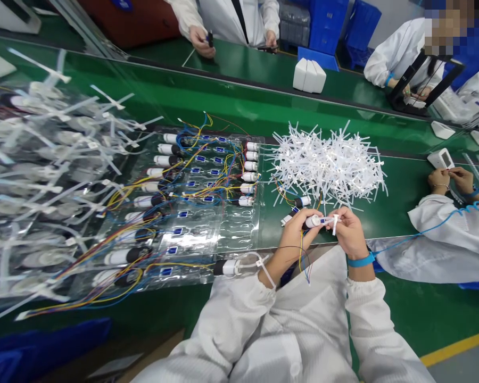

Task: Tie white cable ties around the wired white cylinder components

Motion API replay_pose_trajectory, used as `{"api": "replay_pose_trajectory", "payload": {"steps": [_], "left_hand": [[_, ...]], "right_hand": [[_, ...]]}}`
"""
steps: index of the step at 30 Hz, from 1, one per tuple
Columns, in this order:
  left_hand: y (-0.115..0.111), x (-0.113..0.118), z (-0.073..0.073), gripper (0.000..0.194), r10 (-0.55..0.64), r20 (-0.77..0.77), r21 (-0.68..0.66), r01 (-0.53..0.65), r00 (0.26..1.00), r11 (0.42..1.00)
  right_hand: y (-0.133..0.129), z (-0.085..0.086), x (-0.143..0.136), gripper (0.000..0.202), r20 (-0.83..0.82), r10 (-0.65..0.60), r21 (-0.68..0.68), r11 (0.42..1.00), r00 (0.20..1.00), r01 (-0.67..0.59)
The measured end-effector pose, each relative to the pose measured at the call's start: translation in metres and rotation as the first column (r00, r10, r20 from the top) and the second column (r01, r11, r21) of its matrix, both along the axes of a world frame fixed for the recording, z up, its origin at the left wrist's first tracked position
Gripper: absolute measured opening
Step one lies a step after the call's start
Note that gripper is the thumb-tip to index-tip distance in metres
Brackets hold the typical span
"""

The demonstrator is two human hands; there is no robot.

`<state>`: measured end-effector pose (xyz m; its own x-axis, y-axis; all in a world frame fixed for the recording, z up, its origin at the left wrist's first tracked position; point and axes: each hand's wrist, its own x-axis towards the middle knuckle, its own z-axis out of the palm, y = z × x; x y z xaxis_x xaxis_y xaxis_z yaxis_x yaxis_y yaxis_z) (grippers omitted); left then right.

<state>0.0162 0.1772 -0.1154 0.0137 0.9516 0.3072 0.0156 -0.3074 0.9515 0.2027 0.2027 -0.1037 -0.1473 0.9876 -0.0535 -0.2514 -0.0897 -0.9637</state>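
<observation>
My left hand [297,232] is closed around a small white cylindrical part [313,221] with yellow, blue and red wires hanging below it. Close on its right, my right hand [349,232] pinches a white tube piece with a cross-shaped end [335,222], which meets the cylinder's tip between the hands. Just behind my left hand, another white and black cylinder [302,201] lies on the green table. Beside my left wrist rests a larger black and white cylinder [228,267] with a tube attached.
A pile of white cross-shaped tubes [329,165] lies beyond my hands. Clear trays [239,226] of wired cylinders stand left, tubed parts [43,186] farther left. A blue wrist cord [419,232] runs right, towards a co-worker's hands [451,180]. A clear partition crosses behind.
</observation>
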Motion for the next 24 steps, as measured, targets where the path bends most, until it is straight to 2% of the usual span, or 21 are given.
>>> {"api": "replay_pose_trajectory", "payload": {"steps": [9, 16, 24], "left_hand": [[-0.001, -0.001, 0.001, 0.016, 0.009, 0.001, -0.026, -0.009, 1.000, 1.000], [-0.001, -0.001, 0.003, 0.017, -0.012, -0.006, 0.010, 0.012, 1.000, 1.000], [-0.002, 0.000, 0.002, 0.012, 0.025, -0.093, 0.089, -0.017, 0.995, 0.996]], "right_hand": [[-0.003, -0.014, 0.005, 0.033, 0.138, -0.057, 0.021, 0.998, 0.989, 0.054], [-0.003, -0.012, 0.001, 0.032, 0.084, -0.065, 0.031, 0.998, 0.994, 0.062], [-0.003, -0.010, 0.001, 0.030, 0.067, -0.067, 0.055, 0.996, 0.995, 0.063]]}}
